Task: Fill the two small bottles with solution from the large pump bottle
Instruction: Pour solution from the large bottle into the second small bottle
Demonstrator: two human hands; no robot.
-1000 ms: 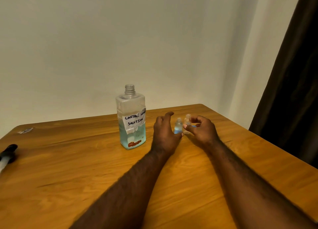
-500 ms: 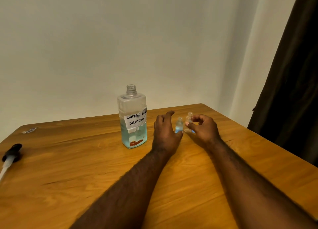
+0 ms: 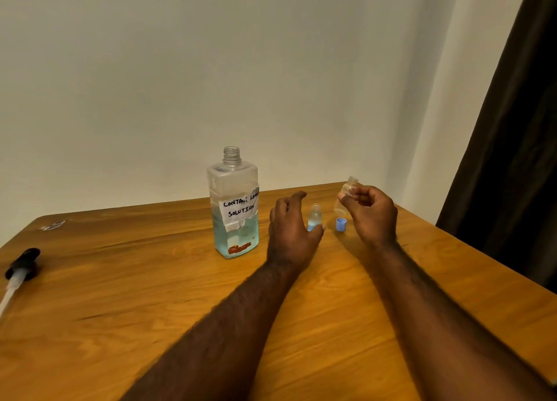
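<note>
A wooden bench (image 3: 120, 310) is seen across the lower frame, and a dark curtain (image 3: 512, 129) is hung at the right edge. At the centre, the large solution bottle (image 3: 233, 207) is stood upright with its neck uncapped and is partly filled with blue liquid. The left hand (image 3: 292, 229) is cupped beside a small bottle holding blue liquid (image 3: 315, 218), which stands on the bench; whether it is gripped cannot be told. A clear small bottle (image 3: 349, 186) is pinched and raised by the right hand (image 3: 370, 217). The black pump head (image 3: 21, 265) is laid at the left edge. A blue cap (image 3: 341, 224) is set between the hands.
</note>
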